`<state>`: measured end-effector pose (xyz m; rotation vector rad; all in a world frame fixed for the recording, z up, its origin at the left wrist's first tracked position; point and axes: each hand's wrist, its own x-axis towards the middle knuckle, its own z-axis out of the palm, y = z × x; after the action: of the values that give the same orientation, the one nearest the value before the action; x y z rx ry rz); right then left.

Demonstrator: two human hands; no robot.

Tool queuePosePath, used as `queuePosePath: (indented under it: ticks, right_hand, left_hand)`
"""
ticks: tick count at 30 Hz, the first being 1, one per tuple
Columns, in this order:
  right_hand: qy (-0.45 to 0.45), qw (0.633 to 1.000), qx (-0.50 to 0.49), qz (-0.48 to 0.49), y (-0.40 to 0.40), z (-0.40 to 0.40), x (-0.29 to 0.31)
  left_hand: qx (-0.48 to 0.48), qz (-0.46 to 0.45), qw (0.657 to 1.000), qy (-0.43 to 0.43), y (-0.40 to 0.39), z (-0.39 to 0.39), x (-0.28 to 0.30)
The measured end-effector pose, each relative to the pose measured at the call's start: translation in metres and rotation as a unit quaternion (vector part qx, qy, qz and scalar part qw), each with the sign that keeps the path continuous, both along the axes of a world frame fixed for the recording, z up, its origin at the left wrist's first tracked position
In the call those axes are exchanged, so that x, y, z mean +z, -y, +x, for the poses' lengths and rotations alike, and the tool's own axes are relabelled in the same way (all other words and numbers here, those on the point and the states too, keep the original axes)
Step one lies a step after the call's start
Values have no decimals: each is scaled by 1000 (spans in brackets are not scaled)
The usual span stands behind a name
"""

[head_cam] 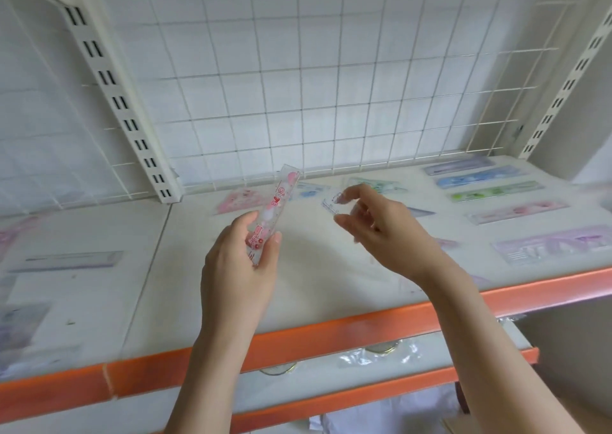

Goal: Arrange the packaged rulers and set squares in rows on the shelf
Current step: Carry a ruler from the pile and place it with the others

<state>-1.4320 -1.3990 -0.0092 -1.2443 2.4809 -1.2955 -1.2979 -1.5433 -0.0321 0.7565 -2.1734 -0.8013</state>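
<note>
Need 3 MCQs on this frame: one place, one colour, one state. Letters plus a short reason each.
1. Where do the packaged rulers in a row lie?
A. right rear of the shelf
B. on the lower shelf
C. hung on the wire grid

2. What colour is the shelf's front edge strip?
A. blue
B. orange
C. green

3. What is the left hand doing?
A. resting flat on the shelf
B. hanging idle
C. holding a clear ruler with pink and red print upright

Key:
1 A: the packs lie flat one behind another at the right, near the wire grid.
2 B: the strip along the shelf front is orange.
3 C: its fingers and thumb curl round the ruler's lower end; the right hand pinches a small clear piece nearby.
</note>
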Motion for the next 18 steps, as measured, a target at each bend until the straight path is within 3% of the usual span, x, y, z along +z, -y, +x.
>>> queuePosePath:
  ticks: [3, 10, 18]
  right_hand:
    - [82, 996, 4, -27, -25, -19, -1]
    - [102, 992, 12, -69, -68, -55, -2]
    - [200, 970, 15, -135, -81, -75, -11]
  left_hand:
    - [0, 11, 1000, 4, -26, -24, 0]
    - [12, 12, 1000, 11, -74, -62, 0]
    - [28, 18, 999, 25, -95, -73, -7]
